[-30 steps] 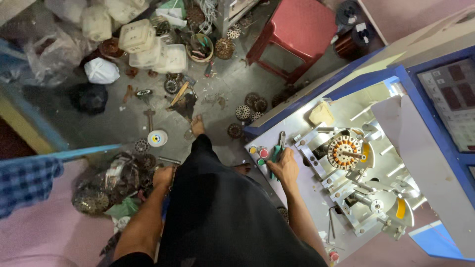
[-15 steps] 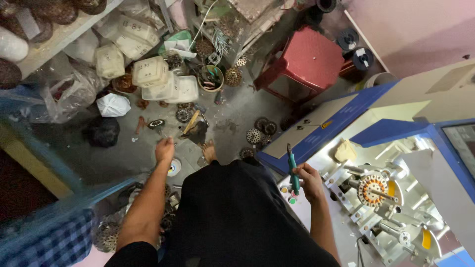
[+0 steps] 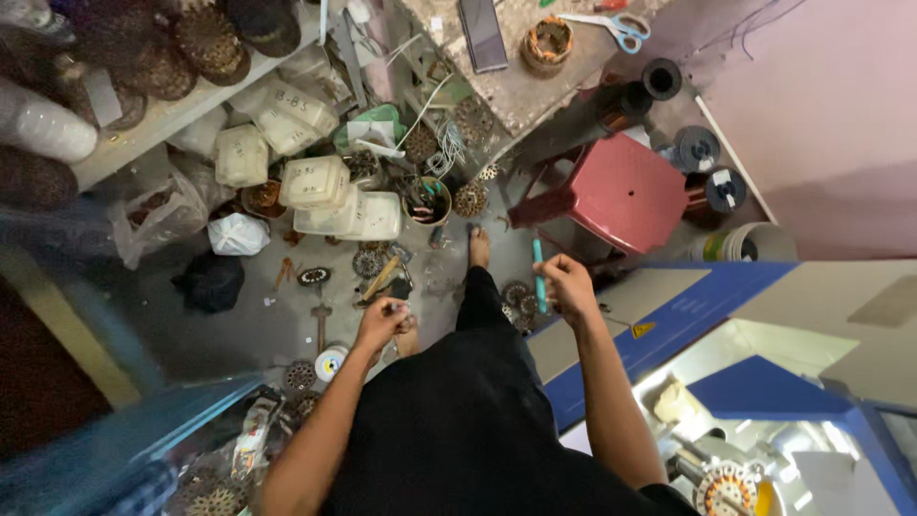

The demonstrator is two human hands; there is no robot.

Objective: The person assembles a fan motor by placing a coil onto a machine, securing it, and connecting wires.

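Observation:
My right hand [image 3: 571, 284] is closed around a slim teal-handled tool [image 3: 539, 275], held upright above the floor beside the blue and white machine [image 3: 707, 325]. My left hand [image 3: 382, 318] hangs in front of my body with the fingers pinched on something small that I cannot make out. Both hands are over the grey floor, away from the machine's wound stator [image 3: 726, 487] at the lower right. My bare foot [image 3: 479, 247] shows between the hands.
A red plastic stool [image 3: 626, 191] stands ahead on the right. Plastic containers [image 3: 315, 182], a white bag [image 3: 237, 234], a black bag [image 3: 210, 282], a cup of tools [image 3: 427, 203] and scattered metal stators litter the floor. A bench [image 3: 535, 67] carries a phone and scissors. Wire spools [image 3: 712, 186] lie by the wall.
The view has swung away from the machine toward the floor and stool. My right hand left the machine with the teal tool. My left hand rose from my side and pinched shut.

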